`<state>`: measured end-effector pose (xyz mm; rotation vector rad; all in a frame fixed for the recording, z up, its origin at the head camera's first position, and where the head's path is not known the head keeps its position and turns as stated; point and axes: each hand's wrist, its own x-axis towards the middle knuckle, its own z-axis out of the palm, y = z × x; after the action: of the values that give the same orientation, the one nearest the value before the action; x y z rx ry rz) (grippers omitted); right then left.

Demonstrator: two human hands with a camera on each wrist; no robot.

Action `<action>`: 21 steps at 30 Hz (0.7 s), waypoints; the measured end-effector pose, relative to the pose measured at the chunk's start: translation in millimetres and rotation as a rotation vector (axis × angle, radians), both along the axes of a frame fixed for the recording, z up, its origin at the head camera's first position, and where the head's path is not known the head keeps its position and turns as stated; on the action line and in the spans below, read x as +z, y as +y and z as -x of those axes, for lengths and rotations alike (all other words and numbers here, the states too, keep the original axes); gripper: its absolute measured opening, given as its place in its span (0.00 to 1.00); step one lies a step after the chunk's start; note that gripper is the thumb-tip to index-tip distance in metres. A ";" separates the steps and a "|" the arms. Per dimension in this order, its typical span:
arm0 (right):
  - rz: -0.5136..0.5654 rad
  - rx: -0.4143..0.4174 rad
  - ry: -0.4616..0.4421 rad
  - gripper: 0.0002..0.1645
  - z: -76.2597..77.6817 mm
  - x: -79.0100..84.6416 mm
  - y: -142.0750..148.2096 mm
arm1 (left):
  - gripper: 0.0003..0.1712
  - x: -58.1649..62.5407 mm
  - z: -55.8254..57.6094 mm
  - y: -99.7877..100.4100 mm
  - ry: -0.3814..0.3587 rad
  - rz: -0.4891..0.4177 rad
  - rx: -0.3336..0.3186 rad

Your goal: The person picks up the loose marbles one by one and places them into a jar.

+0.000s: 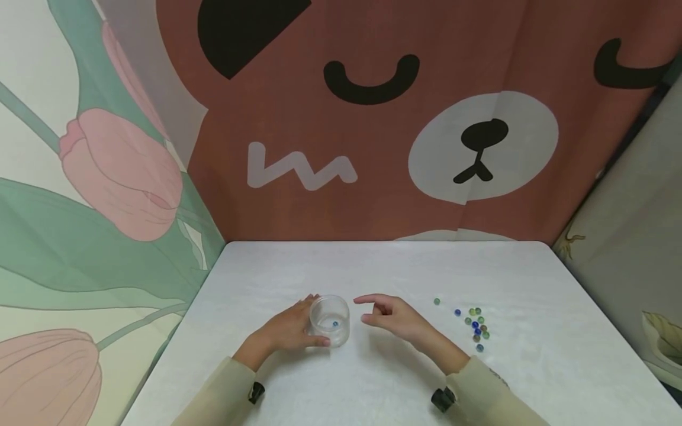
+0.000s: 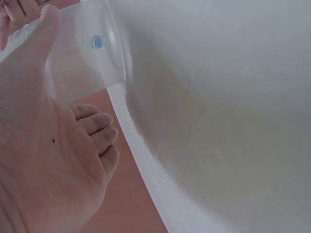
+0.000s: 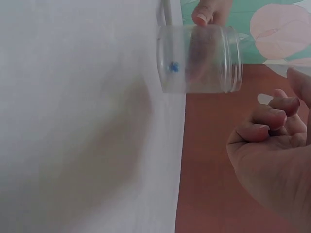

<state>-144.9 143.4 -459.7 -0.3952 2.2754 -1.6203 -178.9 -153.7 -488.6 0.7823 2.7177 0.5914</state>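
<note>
A clear plastic jar (image 1: 330, 337) stands upright on the white table, with one blue marble (image 1: 335, 323) on its bottom. My left hand (image 1: 290, 325) holds the jar from the left side, its thumb at the near wall and the fingers partly hidden behind. In the left wrist view, the thumb lies along the jar wall (image 2: 73, 77). To the right of the jar, apart from it, is my right hand (image 1: 396, 316). Its index finger and thumb reach toward the jar with a gap between them. The other fingers curl inward, and I see nothing held there.
Several glass marbles (image 1: 476, 325), in blue, green and brownish tones, lie loosely grouped on the table (image 1: 554, 296) to the right. A green marble (image 1: 437, 302) lies a little apart. A bear-patterned curtain (image 1: 373, 207) hangs behind the far edge, with flowered cloth (image 1: 122, 177) at the left.
</note>
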 end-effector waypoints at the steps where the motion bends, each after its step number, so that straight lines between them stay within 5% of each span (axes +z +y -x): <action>1: 0.002 0.001 0.001 0.23 -0.9 1.3 3.6 | 0.61 0.4 0.3 0.0 0.004 0.000 -0.006; 9: 0.015 0.043 0.002 0.28 -7.9 5.3 42.2 | 0.60 0.3 2.1 0.0 0.035 0.000 -0.048; 21: 0.017 0.036 0.078 0.26 -14.3 9.8 111.3 | 0.62 0.9 0.4 0.2 -0.010 0.011 -0.006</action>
<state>-130.6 254.6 -449.9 -0.5090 2.2979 -1.6349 -179.3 -153.4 -487.7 0.7827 2.7057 0.5777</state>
